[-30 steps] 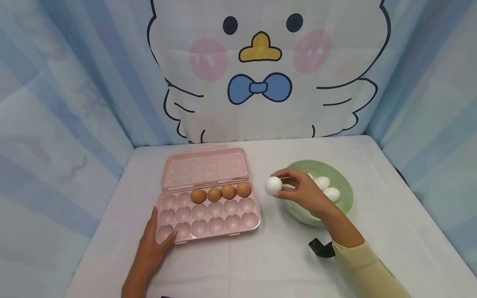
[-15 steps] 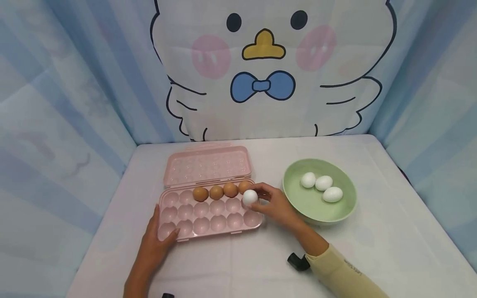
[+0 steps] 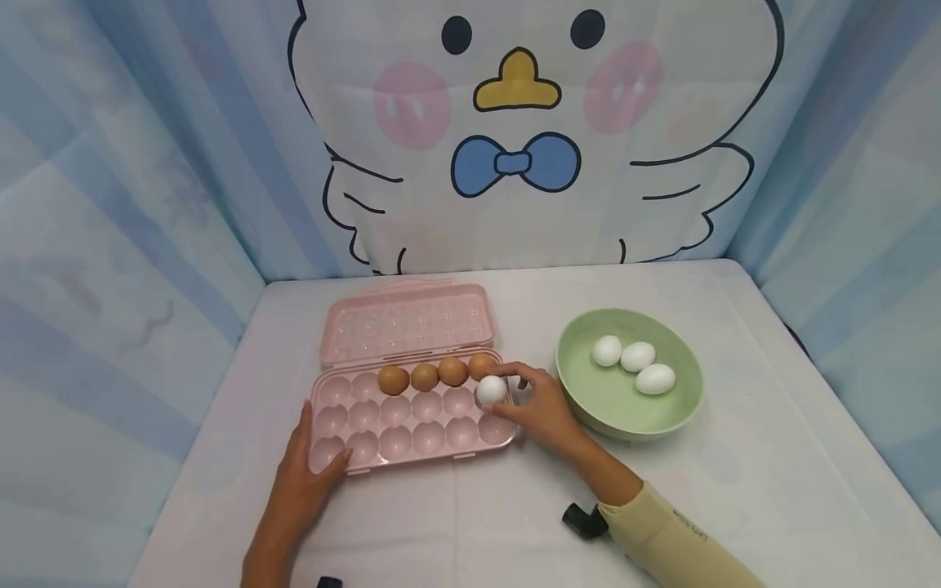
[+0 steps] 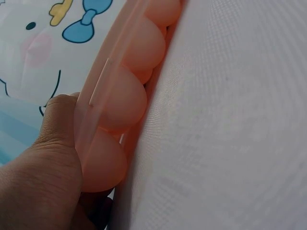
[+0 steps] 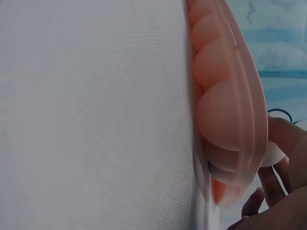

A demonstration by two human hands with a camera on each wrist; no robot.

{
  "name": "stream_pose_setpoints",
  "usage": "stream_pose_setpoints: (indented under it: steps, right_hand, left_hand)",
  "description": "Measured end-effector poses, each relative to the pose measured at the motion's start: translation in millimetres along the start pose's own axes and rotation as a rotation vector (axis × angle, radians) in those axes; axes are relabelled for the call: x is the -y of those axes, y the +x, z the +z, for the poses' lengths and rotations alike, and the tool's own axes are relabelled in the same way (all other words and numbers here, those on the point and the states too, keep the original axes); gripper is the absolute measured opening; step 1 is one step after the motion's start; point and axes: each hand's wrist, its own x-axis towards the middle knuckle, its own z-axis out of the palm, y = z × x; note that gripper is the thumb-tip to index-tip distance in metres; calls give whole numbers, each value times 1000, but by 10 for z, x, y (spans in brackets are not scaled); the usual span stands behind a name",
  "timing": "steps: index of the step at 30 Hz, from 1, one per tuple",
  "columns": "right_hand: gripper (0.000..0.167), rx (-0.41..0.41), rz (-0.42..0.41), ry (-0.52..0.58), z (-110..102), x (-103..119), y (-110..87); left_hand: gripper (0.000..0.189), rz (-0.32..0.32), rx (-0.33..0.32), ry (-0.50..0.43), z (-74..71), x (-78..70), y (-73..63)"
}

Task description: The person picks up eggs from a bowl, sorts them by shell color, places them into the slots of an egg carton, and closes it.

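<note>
A pink egg box [image 3: 412,467] lies with its lid [image 3: 408,322] folded back. Along its far row sit several brown eggs [image 3: 393,380]. My left hand [image 3: 305,474] grips the box's left end, thumb at the front corner and fingers along the side; in the left wrist view the thumb [image 4: 60,117] presses against the rim. At the right end, my right hand [image 3: 544,408] has thumb and index finger around a white egg [image 3: 491,389] in the middle row's last cup. In the right wrist view the box mostly hides that egg [image 5: 272,154].
A green bowl [image 3: 588,400] with three white eggs [image 3: 637,357] stands right of the box. The white table [image 3: 456,531] backs onto a curtain with a cartoon bird. A black piece [image 3: 584,521] sits by the right sleeve [image 3: 676,543].
My right hand has carried the white egg left from over the bowl into the box's middle row. Its fingers now look slightly more spread. The left hand keeps its grip on the box.
</note>
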Motion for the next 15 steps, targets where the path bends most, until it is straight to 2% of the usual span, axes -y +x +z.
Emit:
stream_pose_setpoints:
  steps: [6,15]
  right_hand:
    - [48,45,80,32,22,-60,-8]
    - [49,47,93,67,38,-75,-9]
  left_hand:
    - [111,-5,2,-3,-6,-3,-5]
    - [112,-22,19,-9,-20,-10,-14]
